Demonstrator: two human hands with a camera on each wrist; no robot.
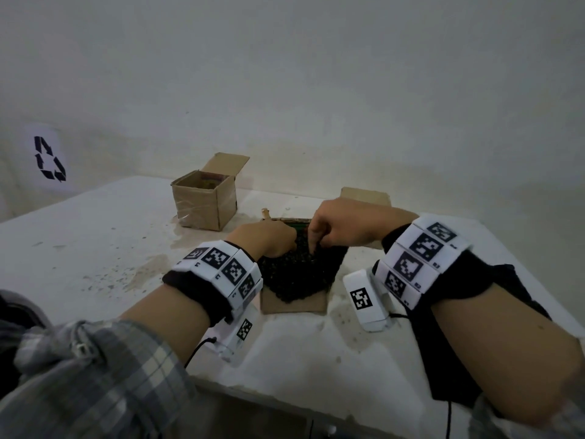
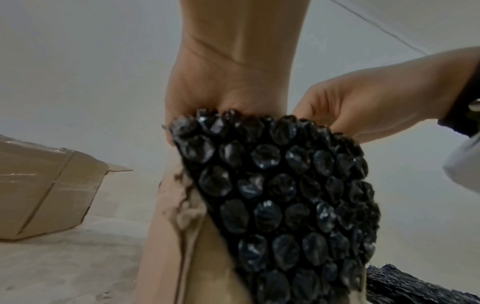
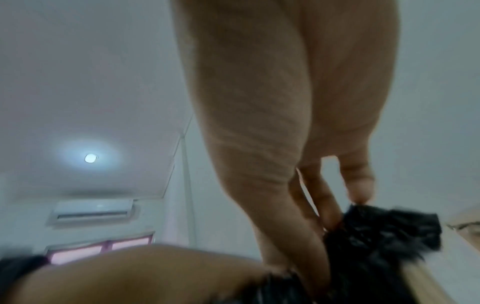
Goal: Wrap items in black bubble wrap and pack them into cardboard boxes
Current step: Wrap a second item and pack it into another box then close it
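Over a stained white table (image 1: pixel 95 248), the left hand (image 1: pixel 269 240) and right hand (image 1: pixel 342 226) both pinch the top edge of black bubble wrap (image 1: pixel 300 274) bundled over an open cardboard box (image 1: pixel 294 304) directly beneath them. Beyond the left hand stands a second open cardboard box (image 1: pixel 205 201), near the wall (image 1: pixel 285 74).
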